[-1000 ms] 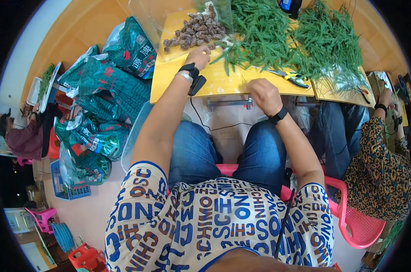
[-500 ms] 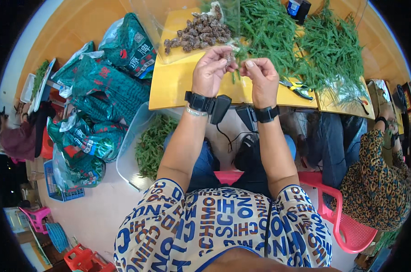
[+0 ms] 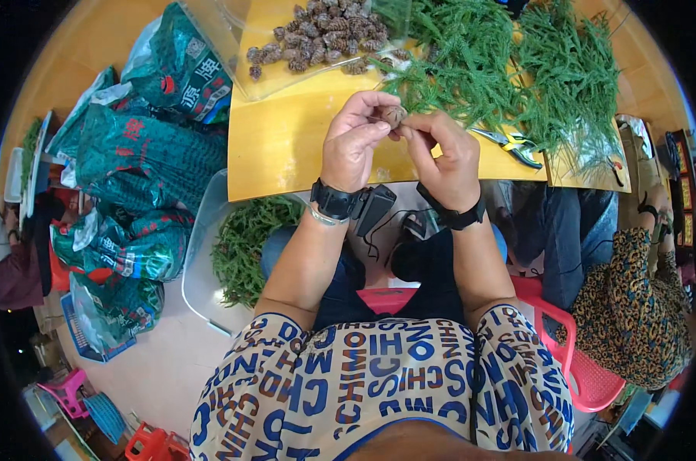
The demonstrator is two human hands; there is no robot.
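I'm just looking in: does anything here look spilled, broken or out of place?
Nothing clearly stands out. The piled pine cones and green sprigs look a little untidy, but I see no damage. The pliers lie on the yellow table, and the left hand holds a single cone, with the right hand close by it.

one left hand (image 3: 352,146) and one right hand (image 3: 451,160) hold one pine cone (image 3: 394,116). far left is one pile of cones (image 3: 334,35), too crowded to count; far right, two heaps of green sprigs (image 3: 471,61) (image 3: 571,81); nearer, one pair of pliers (image 3: 511,144).
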